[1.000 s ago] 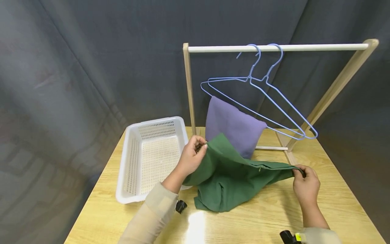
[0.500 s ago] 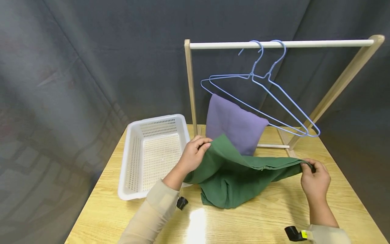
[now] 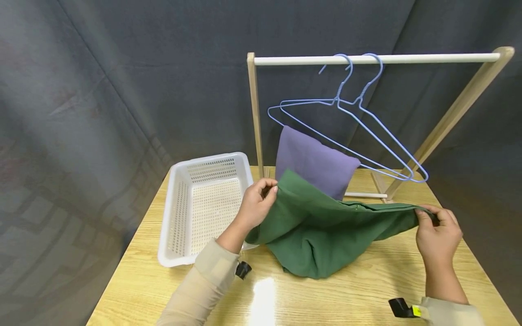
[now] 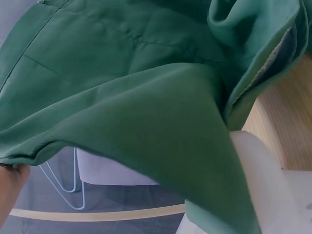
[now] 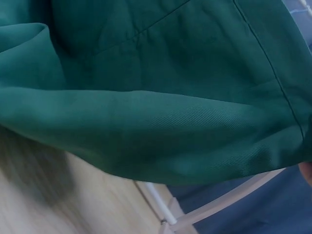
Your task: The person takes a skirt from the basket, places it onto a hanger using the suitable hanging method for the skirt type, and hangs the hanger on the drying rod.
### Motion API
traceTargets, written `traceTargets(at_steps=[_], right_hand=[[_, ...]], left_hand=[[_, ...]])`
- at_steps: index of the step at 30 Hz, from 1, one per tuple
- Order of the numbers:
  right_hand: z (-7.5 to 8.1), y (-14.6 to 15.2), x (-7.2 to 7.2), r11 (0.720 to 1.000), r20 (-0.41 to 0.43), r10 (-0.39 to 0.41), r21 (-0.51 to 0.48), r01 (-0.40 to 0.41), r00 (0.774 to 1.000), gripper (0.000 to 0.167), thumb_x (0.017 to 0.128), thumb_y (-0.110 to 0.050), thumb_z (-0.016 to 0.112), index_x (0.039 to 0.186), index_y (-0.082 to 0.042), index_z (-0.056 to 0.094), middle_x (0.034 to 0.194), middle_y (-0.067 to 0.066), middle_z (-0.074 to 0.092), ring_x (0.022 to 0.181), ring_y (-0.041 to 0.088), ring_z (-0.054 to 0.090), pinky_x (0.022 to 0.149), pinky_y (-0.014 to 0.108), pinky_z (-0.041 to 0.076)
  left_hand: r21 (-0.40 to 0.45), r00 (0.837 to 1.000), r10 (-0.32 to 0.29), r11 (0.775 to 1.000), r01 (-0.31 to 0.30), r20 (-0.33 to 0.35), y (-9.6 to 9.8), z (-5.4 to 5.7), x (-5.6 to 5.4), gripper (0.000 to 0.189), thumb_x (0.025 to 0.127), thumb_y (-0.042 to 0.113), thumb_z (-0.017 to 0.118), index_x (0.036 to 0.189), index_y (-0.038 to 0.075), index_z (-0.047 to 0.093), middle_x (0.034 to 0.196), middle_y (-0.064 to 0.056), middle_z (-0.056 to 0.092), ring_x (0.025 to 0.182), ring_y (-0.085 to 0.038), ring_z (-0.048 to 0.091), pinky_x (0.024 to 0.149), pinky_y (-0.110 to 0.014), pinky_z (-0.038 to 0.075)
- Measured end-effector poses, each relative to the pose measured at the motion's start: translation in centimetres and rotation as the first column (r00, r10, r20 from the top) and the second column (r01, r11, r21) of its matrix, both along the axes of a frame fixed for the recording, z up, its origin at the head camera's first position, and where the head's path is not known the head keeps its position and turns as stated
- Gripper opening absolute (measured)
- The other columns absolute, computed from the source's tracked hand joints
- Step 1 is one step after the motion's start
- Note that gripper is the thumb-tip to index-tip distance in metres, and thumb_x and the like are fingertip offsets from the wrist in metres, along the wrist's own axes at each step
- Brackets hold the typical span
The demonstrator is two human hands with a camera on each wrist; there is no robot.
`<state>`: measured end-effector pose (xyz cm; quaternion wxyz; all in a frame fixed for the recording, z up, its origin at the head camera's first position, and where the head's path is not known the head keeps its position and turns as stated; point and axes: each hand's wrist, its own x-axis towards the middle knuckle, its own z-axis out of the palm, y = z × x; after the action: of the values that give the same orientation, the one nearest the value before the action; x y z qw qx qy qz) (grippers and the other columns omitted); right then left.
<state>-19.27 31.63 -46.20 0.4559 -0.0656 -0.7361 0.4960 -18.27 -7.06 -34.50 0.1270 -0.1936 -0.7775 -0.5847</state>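
Note:
A green woven garment (image 3: 322, 231) stretches between my two hands, with a seamed band along its upper edge and a small fastening near the middle. My left hand (image 3: 257, 203) pinches the band's left end beside the basket. At the other end, my right hand (image 3: 438, 233) grips a corner between thumb and fingers, farther out to the right. The lower folds sag close over the table. In the left wrist view, seams and an open hem with a pale stitched edge show on the garment (image 4: 141, 126). The right wrist view is mostly filled by the same green cloth (image 5: 146, 122).
A white perforated basket (image 3: 165, 226) stands left on the wooden table (image 3: 326, 301). Behind the garment is a wooden rack with a white rail (image 3: 432, 59). Two blue hangers (image 3: 385, 131) hang from it, and a purple cloth (image 3: 314, 156) drapes from the hangers' left part.
My right hand has moved right and slightly up, drawing the green garment's band out wider. The left hand keeps its hold in nearly the same place. The head view has shifted slightly.

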Motion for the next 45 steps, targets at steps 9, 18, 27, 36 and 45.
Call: traceTargets(at_steps=[9, 18, 27, 36, 45], right_hand=[[7.3, -4.9, 3.0, 0.99, 0.107, -0.129, 0.069, 0.122, 0.986, 0.018, 0.075, 0.003, 0.062, 0.074, -0.014, 0.065, 0.068, -0.024, 0.044, 0.066, -0.009, 0.041, 0.059, 0.009, 0.031], [8.3, -4.3, 2.9, 0.988, 0.083, -0.147, 0.055, 0.143, 0.986, 0.007, 0.074, 0.003, 0.063, 0.08, 0.005, 0.066, 0.068, -0.023, 0.045, 0.068, -0.008, 0.042, 0.059, 0.009, 0.033], [9.6, -3.9, 2.9, 0.984, 0.053, -0.175, 0.046, 0.173, 0.983, 0.009, 0.072, 0.0, 0.067, 0.078, 0.007, 0.066, 0.066, -0.024, 0.047, 0.065, -0.007, 0.044, 0.058, 0.01, 0.033], [10.3, -3.3, 2.8, 0.981, 0.012, -0.19, -0.028, 0.19, 0.982, 0.005, 0.069, 0.004, 0.068, 0.073, 0.004, 0.068, 0.064, -0.019, 0.05, 0.062, -0.005, 0.045, 0.058, 0.009, 0.035], [11.0, -3.0, 2.7, 0.973, -0.035, -0.227, -0.04, 0.226, 0.973, 0.012, 0.07, -0.001, 0.069, 0.075, 0.009, 0.066, 0.065, -0.018, 0.051, 0.063, -0.006, 0.048, 0.057, 0.008, 0.038]], left_hand=[[0.079, 0.999, -0.018, 0.997, 0.015, 0.033, -0.2, -1.9, -1.7, 0.012, 0.073, -0.009, 0.051, 0.084, -0.005, 0.055, 0.077, -0.011, 0.055, 0.066, -0.011, 0.046, 0.058, -0.021, 0.04], [0.139, 0.996, -0.075, 0.988, 0.068, 0.043, -0.3, -1.3, -1.9, 0.008, 0.082, 0.002, 0.055, 0.086, -0.005, 0.055, 0.079, -0.011, 0.054, 0.068, -0.01, 0.046, 0.059, -0.022, 0.04], [0.132, 0.995, -0.067, 0.99, 0.057, 0.072, -0.4, -0.5, -2.2, 0.009, 0.084, 0.004, 0.054, 0.087, -0.004, 0.053, 0.077, -0.008, 0.053, 0.068, -0.011, 0.045, 0.061, -0.022, 0.039], [0.169, 0.995, -0.094, 0.982, 0.087, 0.029, 0.1, 0.3, -1.8, 0.008, 0.083, 0.0, 0.054, 0.088, -0.007, 0.052, 0.076, -0.01, 0.054, 0.066, -0.008, 0.046, 0.059, -0.02, 0.04], [0.193, 0.989, -0.142, 0.97, 0.145, -0.032, 0.6, 1.0, -1.4, 0.006, 0.083, -0.003, 0.052, 0.088, -0.006, 0.051, 0.078, -0.013, 0.055, 0.068, -0.008, 0.048, 0.06, -0.02, 0.04]])
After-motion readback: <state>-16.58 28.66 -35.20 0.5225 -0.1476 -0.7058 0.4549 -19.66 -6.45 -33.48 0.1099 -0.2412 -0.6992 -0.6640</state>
